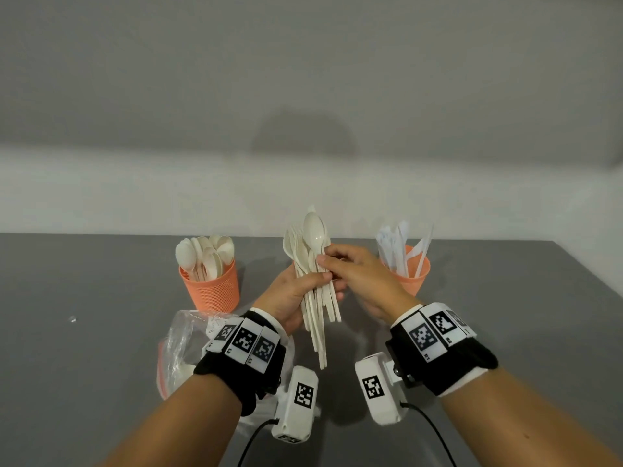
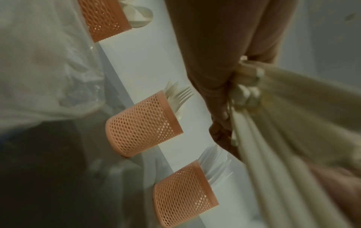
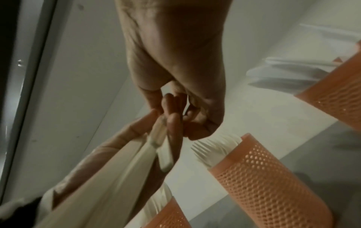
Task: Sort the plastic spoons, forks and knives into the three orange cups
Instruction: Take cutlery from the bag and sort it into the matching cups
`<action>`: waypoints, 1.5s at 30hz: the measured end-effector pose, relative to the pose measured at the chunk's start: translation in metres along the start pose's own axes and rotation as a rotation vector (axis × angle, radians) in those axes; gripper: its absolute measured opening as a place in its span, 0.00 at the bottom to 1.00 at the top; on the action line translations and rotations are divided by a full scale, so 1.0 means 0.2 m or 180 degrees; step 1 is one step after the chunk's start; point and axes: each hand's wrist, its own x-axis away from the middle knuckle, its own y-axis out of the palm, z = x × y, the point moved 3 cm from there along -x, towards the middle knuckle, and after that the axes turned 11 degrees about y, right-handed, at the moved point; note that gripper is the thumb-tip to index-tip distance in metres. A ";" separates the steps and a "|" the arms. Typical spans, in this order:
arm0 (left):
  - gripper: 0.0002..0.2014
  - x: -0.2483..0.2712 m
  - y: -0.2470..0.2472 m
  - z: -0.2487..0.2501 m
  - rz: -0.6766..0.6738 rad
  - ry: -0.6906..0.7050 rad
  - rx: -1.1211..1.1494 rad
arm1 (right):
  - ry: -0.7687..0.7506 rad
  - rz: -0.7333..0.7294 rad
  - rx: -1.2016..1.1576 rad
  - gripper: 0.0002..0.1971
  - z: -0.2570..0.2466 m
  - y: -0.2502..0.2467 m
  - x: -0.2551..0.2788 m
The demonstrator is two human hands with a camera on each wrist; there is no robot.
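Note:
My left hand (image 1: 293, 291) grips a bundle of cream plastic cutlery (image 1: 317, 298) upright above the table, bowls of spoons on top. My right hand (image 1: 340, 264) pinches the neck of the front spoon (image 1: 314, 230) in that bundle. The left orange cup (image 1: 210, 284) holds several spoons. At the right, another orange cup (image 1: 413, 276) holds several white knives. The middle cup is hidden behind my hands in the head view; the left wrist view shows this fork cup (image 2: 144, 125) with forks in it, between the spoon cup (image 2: 103, 20) and the knife cup (image 2: 185, 194).
A crumpled clear plastic bag (image 1: 182, 342) lies on the grey table (image 1: 101, 281) under my left wrist, in front of the spoon cup. A tiny clear scrap (image 1: 71, 319) lies at the left. A pale wall stands right behind the cups.

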 end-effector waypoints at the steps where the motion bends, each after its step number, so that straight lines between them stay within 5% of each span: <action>1: 0.26 0.01 0.00 0.01 0.0026 0.0022 0.0003 | 0.0042 -0.0030 -0.0084 0.10 0.00 0.01 0.00; 5: 0.17 0.02 -0.01 0.01 0.0228 0.0033 -0.0074 | 0.0145 0.0079 -0.0264 0.13 0.01 0.01 0.00; 10: 0.09 0.01 -0.02 0.01 0.0414 0.0156 -0.0238 | -0.0414 0.0989 -0.0106 0.09 -0.01 -0.01 0.03; 12: 0.07 0.01 -0.01 0.03 0.0471 0.0312 -0.0155 | -0.0661 0.0829 0.0131 0.06 -0.04 0.01 0.09; 15: 0.16 0.00 -0.02 0.03 0.0626 0.0406 -0.0153 | -0.0671 0.0231 0.0722 0.12 -0.03 0.08 0.14; 21: 0.23 0.00 -0.02 0.01 0.0671 0.0458 -0.0046 | -0.0376 0.0210 0.1320 0.05 0.02 0.09 0.11; 28: 0.27 0.00 -0.02 0.02 0.0596 0.0411 0.0094 | -0.0408 0.0062 0.1303 0.14 0.02 0.12 0.11; 33: 0.22 0.01 -0.02 0.05 0.0300 0.0506 -0.0154 | -0.0155 -0.0228 0.0513 0.10 0.05 0.10 0.10; 45: 0.16 0.02 -0.01 0.06 0.0629 0.0265 -0.0009 | -0.0568 0.0428 0.0148 0.08 0.02 0.09 0.12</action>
